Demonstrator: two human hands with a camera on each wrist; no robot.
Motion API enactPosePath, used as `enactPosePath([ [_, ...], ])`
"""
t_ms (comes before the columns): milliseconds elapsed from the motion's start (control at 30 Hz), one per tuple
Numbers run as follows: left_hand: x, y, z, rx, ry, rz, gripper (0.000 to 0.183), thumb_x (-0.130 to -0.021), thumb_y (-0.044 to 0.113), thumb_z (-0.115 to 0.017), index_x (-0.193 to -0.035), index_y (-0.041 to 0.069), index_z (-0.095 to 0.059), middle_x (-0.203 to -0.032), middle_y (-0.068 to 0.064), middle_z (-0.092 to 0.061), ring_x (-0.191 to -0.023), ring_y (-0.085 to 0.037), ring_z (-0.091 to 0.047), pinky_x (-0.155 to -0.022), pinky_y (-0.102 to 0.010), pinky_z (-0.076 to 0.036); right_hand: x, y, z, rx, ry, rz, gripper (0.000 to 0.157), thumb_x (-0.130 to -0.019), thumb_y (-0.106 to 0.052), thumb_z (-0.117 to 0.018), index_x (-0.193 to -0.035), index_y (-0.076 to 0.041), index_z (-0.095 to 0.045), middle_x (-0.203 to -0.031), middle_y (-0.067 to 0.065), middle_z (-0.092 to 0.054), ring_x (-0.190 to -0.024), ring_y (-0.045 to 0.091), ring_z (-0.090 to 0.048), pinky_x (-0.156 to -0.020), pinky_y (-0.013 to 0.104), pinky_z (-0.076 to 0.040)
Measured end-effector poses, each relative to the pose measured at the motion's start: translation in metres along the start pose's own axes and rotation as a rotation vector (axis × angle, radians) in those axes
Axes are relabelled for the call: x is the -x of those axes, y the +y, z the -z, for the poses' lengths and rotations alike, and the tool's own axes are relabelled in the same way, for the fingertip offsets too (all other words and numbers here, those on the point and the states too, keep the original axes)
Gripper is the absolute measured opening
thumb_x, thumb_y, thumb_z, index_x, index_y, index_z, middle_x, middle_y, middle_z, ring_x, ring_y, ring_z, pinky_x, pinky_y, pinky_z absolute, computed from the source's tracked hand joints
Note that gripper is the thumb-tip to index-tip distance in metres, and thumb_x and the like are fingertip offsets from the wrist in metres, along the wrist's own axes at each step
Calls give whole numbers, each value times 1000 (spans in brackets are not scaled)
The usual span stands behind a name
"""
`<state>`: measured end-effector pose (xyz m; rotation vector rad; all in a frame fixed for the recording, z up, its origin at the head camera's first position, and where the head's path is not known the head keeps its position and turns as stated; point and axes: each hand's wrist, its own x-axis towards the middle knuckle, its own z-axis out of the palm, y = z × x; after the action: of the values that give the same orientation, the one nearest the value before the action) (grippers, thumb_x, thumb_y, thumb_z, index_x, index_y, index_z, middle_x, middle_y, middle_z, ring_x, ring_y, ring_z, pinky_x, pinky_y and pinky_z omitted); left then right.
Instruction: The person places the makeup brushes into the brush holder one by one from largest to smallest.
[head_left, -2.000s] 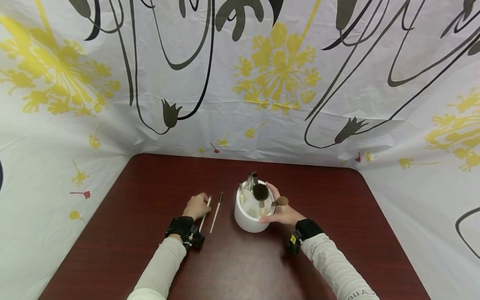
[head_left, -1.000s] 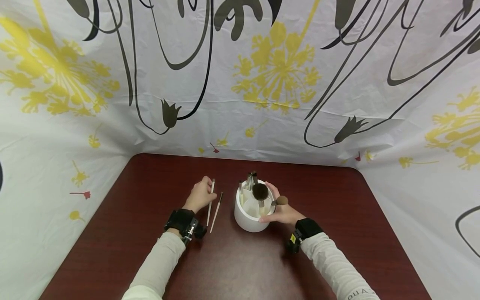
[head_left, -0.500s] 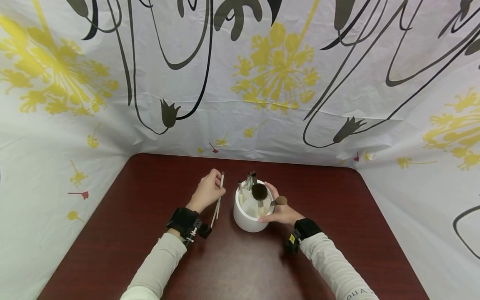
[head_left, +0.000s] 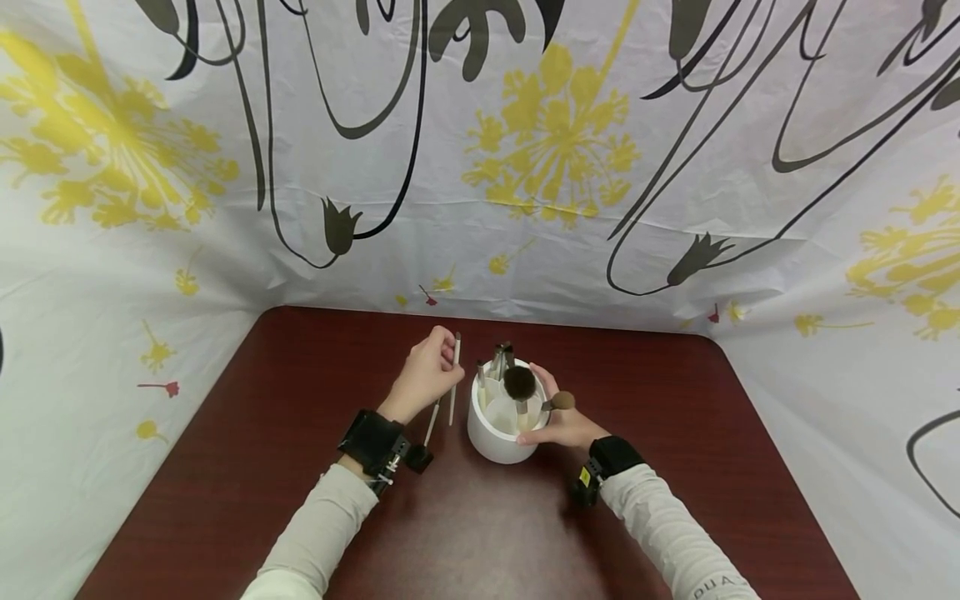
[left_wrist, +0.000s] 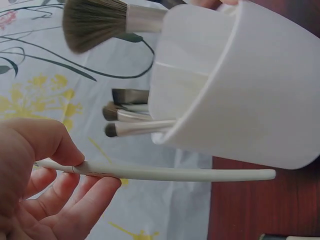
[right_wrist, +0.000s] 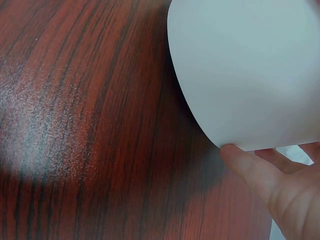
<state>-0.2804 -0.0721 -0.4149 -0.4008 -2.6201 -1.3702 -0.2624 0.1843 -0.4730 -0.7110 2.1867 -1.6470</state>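
Note:
My left hand [head_left: 430,372] pinches a slim makeup brush [left_wrist: 175,174] with a pale handle between thumb and fingers. In the head view that brush stands nearly upright just left of a white round brush holder [head_left: 501,446]. My right hand [head_left: 562,427] grips the holder from its right side, the thumb [right_wrist: 245,162] at the rim in the right wrist view. Several makeup brushes stand in the holder, among them a large dark fluffy brush [head_left: 520,384] and a tan one [head_left: 562,402] leaning right. A second slim brush [head_left: 431,423] lies on the table, partly hidden by my left hand.
The dark red-brown wooden table [head_left: 637,375] has rounded far corners. Behind it and at both sides hangs a white cloth [head_left: 480,275] with yellow and grey plant prints. A black wrist camera [head_left: 372,442] sits on the left forearm, close to the lying brush.
My left hand has lifted one slim brush from the table and carried it forward and right, up beside the holder. My right hand has stayed on the holder.

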Motion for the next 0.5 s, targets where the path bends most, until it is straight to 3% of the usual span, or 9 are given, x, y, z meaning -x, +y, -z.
enactPosePath([
  [333, -1, 17, 6, 27, 30, -28, 29, -71, 3, -60, -98, 6, -48, -85, -6, -55, -72, -15, -58, -64, -27, -49, 0, 2, 0, -1, -6, 13, 111, -65, 1, -77, -143, -10, 1, -146, 16, -10, -132, 32, -14, -102, 54, -14],
  [500, -3, 27, 8, 37, 41, -54, 29, -72, 3, -60, -99, 5, -48, -87, -7, -55, -72, -16, -59, -66, -28, -48, -2, 14, 2, -8, 1, 17, 111, -65, 0, -78, -143, -18, 0, -147, 12, -10, -133, 29, -14, -103, 53, -13],
])
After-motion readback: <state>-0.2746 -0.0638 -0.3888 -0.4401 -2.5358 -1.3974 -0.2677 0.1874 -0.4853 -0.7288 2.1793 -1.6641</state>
